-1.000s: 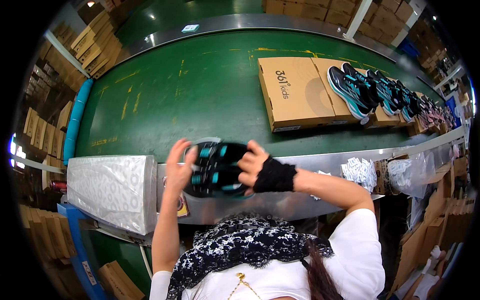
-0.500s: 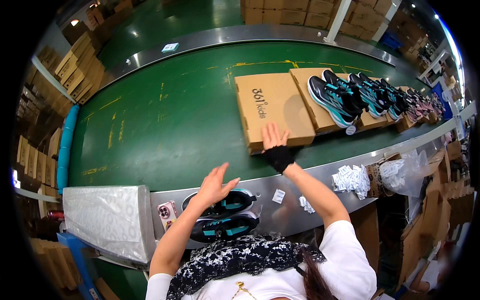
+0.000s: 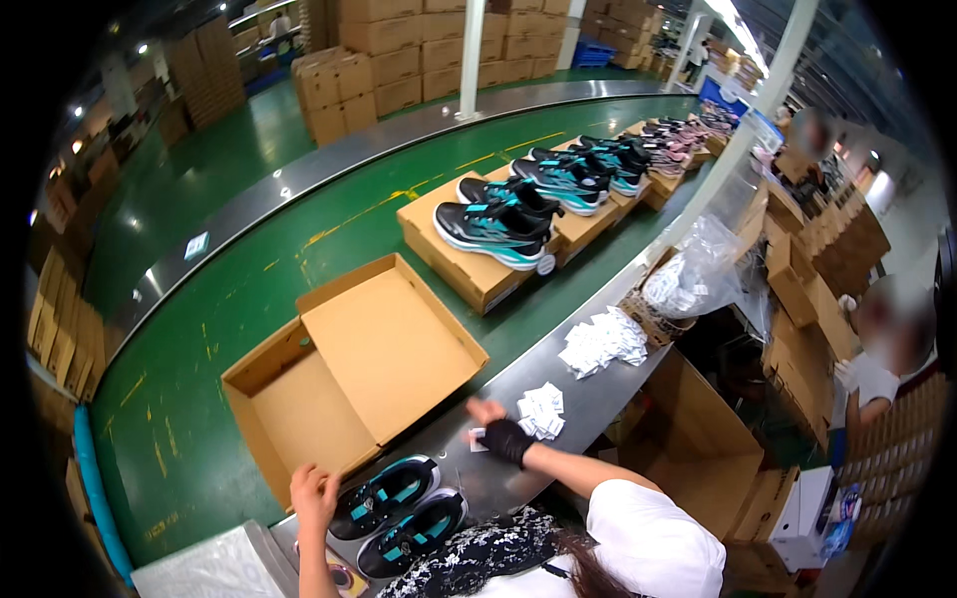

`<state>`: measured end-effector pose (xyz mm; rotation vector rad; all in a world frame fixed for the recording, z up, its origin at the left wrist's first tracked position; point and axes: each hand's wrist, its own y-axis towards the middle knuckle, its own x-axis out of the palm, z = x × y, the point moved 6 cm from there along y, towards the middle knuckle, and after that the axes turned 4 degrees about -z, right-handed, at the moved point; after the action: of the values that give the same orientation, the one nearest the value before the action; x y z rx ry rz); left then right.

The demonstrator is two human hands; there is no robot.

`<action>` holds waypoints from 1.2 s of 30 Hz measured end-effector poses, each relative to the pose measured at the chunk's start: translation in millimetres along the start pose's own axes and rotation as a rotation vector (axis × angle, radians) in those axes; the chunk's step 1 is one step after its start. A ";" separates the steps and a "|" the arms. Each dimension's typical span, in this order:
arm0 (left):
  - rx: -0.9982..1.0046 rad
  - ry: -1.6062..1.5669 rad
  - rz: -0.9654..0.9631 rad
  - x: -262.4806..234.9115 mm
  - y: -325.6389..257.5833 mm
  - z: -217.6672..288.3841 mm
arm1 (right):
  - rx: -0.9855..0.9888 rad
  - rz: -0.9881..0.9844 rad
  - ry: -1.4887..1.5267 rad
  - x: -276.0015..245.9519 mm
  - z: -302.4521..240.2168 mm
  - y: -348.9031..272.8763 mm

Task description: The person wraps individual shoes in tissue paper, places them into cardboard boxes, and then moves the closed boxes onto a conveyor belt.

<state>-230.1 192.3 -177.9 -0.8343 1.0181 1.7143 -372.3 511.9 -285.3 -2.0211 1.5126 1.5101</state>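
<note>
An open cardboard shoe box (image 3: 289, 409) lies on the green belt in front of me, its bare inside showing and its lid (image 3: 394, 339) spread to the right. My left hand (image 3: 314, 495) is at the box's near corner, fingers loosely bent and apart, holding nothing visible. On the metal ledge beside it rest two black-and-teal sneakers (image 3: 399, 513). My right hand (image 3: 501, 437), in a black fingerless glove, hovers low over the ledge with fingers extended. A single small white packet (image 3: 478, 440) lies under its fingers, next to a small pile of white packets (image 3: 541, 411).
A larger packet heap (image 3: 604, 342) and a carton with a plastic bag (image 3: 688, 289) stand along the ledge to the right. Black-and-teal sneakers (image 3: 493, 229) sit on closed boxes farther up the belt. A paper-covered stack (image 3: 214, 568) is at lower left. Other people are at right.
The closed shoe box is now open, lid laid over to the right. My right hand has left the box for the ledge by the packets. The view has turned right.
</note>
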 end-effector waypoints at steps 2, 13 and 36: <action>-0.127 -0.177 0.188 -22.0 -17.8 -21.7 | -0.070 -0.212 -0.071 -14.9 -35.3 -23.5; -0.164 1.251 0.237 -121.4 -250.6 -136.4 | 0.190 -0.336 0.148 3.5 -9.6 -33.0; -0.848 0.678 0.972 -293.2 -255.9 -114.1 | -0.481 -0.604 0.245 10.6 -224.5 125.0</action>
<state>115.9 33.3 -38.4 -1.7233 1.2354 2.8917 -339.1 300.6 -142.7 -2.6758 0.5010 1.4826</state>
